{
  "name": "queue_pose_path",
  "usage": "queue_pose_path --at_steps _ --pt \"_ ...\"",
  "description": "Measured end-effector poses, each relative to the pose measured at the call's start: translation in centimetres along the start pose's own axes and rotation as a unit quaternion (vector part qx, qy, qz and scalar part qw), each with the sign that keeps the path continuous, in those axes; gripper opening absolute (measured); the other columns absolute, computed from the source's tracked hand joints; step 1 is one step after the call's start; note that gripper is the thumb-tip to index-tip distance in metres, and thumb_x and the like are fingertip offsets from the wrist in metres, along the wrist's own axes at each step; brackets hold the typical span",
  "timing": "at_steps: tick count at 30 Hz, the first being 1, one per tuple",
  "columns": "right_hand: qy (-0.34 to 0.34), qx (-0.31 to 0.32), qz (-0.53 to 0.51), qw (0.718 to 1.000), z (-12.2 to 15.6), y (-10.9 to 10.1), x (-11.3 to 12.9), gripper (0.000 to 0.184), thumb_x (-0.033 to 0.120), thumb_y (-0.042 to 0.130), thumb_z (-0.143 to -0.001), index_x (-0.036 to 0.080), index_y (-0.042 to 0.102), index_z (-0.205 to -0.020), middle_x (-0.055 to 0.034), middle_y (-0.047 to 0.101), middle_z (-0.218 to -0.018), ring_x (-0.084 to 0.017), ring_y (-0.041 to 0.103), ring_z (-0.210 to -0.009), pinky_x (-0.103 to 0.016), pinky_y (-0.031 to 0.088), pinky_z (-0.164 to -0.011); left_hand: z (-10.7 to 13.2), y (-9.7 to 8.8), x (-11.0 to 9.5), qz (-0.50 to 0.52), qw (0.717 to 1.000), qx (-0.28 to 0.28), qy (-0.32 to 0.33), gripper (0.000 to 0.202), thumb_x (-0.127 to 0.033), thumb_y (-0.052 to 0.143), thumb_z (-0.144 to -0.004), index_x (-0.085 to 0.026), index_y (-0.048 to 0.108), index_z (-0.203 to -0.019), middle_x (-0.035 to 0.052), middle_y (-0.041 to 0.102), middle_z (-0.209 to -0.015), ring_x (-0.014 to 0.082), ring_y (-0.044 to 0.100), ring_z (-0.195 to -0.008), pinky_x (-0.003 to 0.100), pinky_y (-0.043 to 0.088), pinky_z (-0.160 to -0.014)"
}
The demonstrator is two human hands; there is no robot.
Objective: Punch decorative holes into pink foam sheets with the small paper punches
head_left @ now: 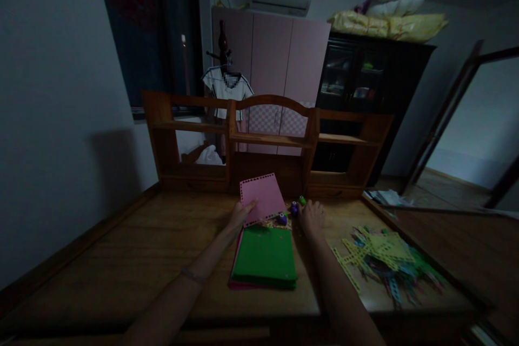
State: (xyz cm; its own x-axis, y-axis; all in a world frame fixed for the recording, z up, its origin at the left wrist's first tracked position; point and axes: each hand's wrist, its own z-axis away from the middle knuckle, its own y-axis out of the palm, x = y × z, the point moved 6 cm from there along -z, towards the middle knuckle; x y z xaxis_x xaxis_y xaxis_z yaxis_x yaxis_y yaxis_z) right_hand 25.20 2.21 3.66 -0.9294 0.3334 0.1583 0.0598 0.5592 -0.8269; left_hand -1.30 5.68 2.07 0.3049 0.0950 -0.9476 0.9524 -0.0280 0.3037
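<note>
My left hand [245, 213] grips a pink foam sheet [264, 195] by its left side, thumb on top. Rows of small holes run along the sheet's edges, and it is tilted above the desk. My right hand [313, 218] is at the back of the desk, fingers bent beside a small purple figure with round eyes [294, 207]; whether it holds anything I cannot make out. A green figure [302, 200] stands just behind, and another purple figure [282, 219] sits at the pink sheet's lower right corner. Nearer me lies a stack of green foam sheets [265, 255] with pink showing underneath.
On the right of the wooden desk [178, 248] lies a heap of yellow perforated foam scraps [381, 248] with green and blue strips. A wooden shelf unit [271, 140] rises along the desk's back edge. The wall [73, 119] borders the left side.
</note>
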Motion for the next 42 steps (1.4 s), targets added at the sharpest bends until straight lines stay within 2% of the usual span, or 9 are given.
queue_pose_path --at_steps 5,9,19,32,42 --pt "-0.002 -0.014 0.002 1.000 0.04 -0.06 0.06 0.039 0.045 0.040 -0.091 0.011 0.058 -0.098 -0.0198 0.056 -0.099 -0.031 0.049 -0.098 -0.037 0.035 -0.078 0.27 0.19 -0.15 0.012 1.000 -0.004 -0.006 0.035 -0.031 0.080 -0.056 -0.009 0.069 -0.081 0.0069 0.070 -0.075 0.0157 0.060 -0.058 0.024 0.049 -0.053" --pt "-0.005 -0.027 0.006 1.000 0.08 -0.03 0.07 0.040 0.046 0.040 -0.091 0.011 0.058 -0.097 -0.0198 0.056 -0.097 -0.031 0.050 -0.097 -0.038 0.034 -0.079 0.27 0.11 -0.21 0.011 1.000 -0.005 0.001 0.035 -0.030 0.080 -0.057 -0.009 0.069 -0.082 0.0075 0.070 -0.078 0.0157 0.061 -0.060 0.024 0.048 -0.053" --pt "-0.010 -0.023 0.010 1.000 0.03 -0.04 0.08 0.040 0.045 0.040 -0.091 0.010 0.059 -0.095 -0.0200 0.056 -0.096 -0.032 0.050 -0.097 -0.038 0.034 -0.079 0.34 0.17 -0.19 0.009 1.000 -0.002 -0.008 0.037 -0.031 0.081 -0.055 -0.009 0.069 -0.082 0.0069 0.069 -0.071 0.0160 0.060 -0.059 0.023 0.045 -0.052" --pt "-0.010 -0.023 0.012 1.000 0.11 0.19 0.05 0.042 0.047 0.038 -0.091 0.011 0.058 -0.097 -0.0190 0.056 -0.097 -0.031 0.049 -0.097 -0.037 0.033 -0.080 0.12 0.44 -0.13 0.001 1.000 0.024 0.005 0.040 -0.034 0.079 -0.057 -0.009 0.069 -0.086 0.0094 0.071 -0.085 0.0180 0.063 -0.067 0.027 0.050 -0.060" --pt "-0.001 -0.021 0.010 1.000 0.23 0.01 0.06 0.040 0.045 0.040 -0.091 0.010 0.058 -0.097 -0.0192 0.056 -0.098 -0.031 0.050 -0.097 -0.036 0.034 -0.079 0.76 0.70 -0.63 -0.002 1.000 0.022 0.003 0.033 -0.030 0.079 -0.058 -0.010 0.068 -0.082 0.0095 0.071 -0.083 0.0186 0.062 -0.067 0.027 0.050 -0.061"
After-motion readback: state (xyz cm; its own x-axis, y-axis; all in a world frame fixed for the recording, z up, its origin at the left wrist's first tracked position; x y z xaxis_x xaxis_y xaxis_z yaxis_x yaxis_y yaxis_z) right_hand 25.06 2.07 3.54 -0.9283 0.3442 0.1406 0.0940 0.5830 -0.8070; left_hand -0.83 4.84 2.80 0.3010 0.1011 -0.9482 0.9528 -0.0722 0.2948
